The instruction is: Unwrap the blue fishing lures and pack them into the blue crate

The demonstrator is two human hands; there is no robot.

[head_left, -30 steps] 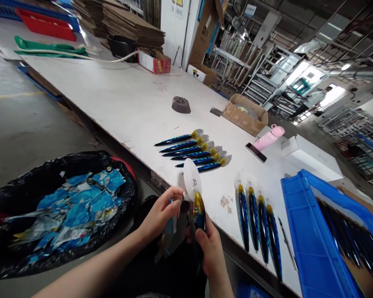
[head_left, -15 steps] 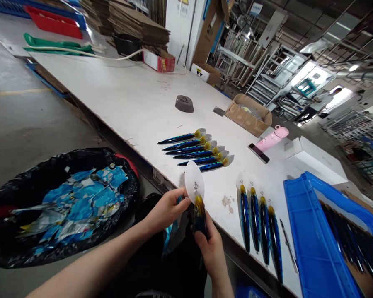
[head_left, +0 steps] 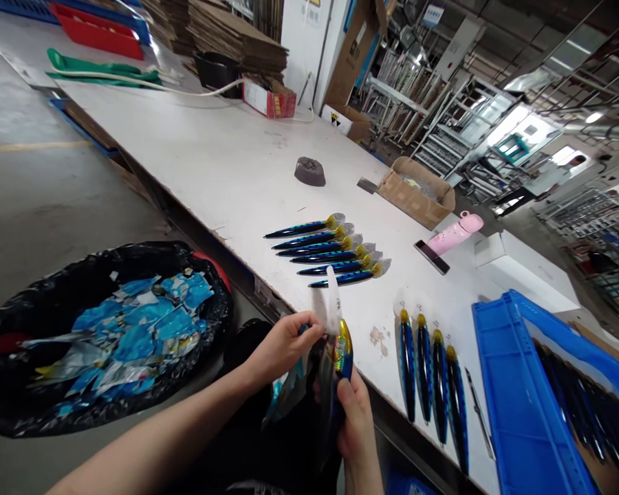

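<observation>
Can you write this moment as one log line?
left hand: pinching clear film | right hand: gripping blue-and-gold fishing lure with clear lip | black-lined waste bin: left

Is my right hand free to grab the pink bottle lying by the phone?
Probably not as things stand. The right hand grips a blue lure off the table's near edge, and the pink bottle lies far across the table; nothing blocks the path.

A single head-worn camera looks forward and down, tilted, close above the person's hands at lower centre; the long white worktable (head_left: pixel 227 172) (its only view) runs diagonally toward upper left.
</observation>
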